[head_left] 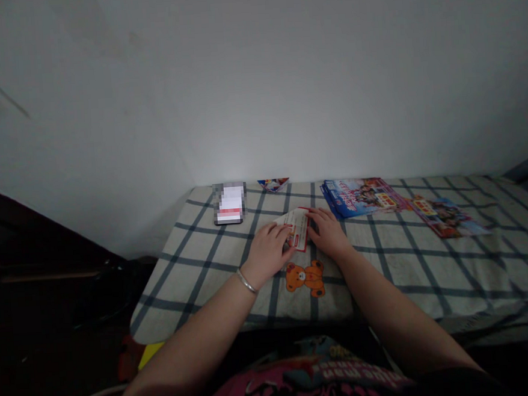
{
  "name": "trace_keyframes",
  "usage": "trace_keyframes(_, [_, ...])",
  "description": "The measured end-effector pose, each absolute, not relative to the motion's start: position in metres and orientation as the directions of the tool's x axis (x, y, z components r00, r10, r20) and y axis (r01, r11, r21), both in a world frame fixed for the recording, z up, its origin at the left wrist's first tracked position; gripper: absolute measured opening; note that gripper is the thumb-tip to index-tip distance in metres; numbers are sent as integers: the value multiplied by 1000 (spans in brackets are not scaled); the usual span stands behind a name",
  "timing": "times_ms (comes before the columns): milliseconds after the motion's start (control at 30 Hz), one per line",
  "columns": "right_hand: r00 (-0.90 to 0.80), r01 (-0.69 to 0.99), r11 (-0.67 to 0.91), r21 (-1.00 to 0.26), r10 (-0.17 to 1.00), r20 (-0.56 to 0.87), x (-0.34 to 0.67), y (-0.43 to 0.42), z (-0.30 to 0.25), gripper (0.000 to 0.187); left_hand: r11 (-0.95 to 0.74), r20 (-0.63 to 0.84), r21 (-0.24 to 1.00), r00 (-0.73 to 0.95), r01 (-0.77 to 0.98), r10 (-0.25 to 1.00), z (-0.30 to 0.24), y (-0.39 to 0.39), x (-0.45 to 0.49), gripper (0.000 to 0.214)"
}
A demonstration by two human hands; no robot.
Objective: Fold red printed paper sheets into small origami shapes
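Observation:
A small folded leaflet (pixel 300 227), white with a red border and print, lies on the checked cloth in front of me. My left hand (pixel 270 252), with a silver bangle at its wrist, rests over its left side, fingers bent and thumb near the lower edge. At the leaflet's right edge, my right hand (pixel 327 231) grips it between thumb and fingers. Part of the paper is hidden under both hands. Just below them, an orange teddy bear print (pixel 306 278) shows on the cloth.
The checked cloth (pixel 196 269) covers a table against a pale wall (pixel 256 90). A lit phone (pixel 230 203) lies back left, beside a folded colourful paper triangle (pixel 274 184). To the right are a stack of printed leaflets (pixel 358 196) and another leaflet (pixel 446 215).

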State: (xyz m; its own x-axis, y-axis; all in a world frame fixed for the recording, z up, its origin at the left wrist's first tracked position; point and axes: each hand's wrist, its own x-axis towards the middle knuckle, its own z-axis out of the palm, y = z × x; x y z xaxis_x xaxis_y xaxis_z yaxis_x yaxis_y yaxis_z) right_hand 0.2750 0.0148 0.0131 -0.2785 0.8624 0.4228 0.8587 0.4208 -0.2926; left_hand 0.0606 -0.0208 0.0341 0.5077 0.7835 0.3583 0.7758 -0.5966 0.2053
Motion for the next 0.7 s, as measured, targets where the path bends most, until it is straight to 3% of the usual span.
trace_keyframes(300, [-227,830,414,-375,864,450,274,13,17,41,-610,386,306,491,731,781,31,-16,61,42])
trace_keyframes(533, [-457,725,594,-348,794,401,277,4,24,48,-630,366,414,513,657,776,30,-7,48,40])
trace_keyframes(700, [-518,693,639,-335,764,384,275,2,26,51,-583,332,348,485,734,809,31,-5,47,39])
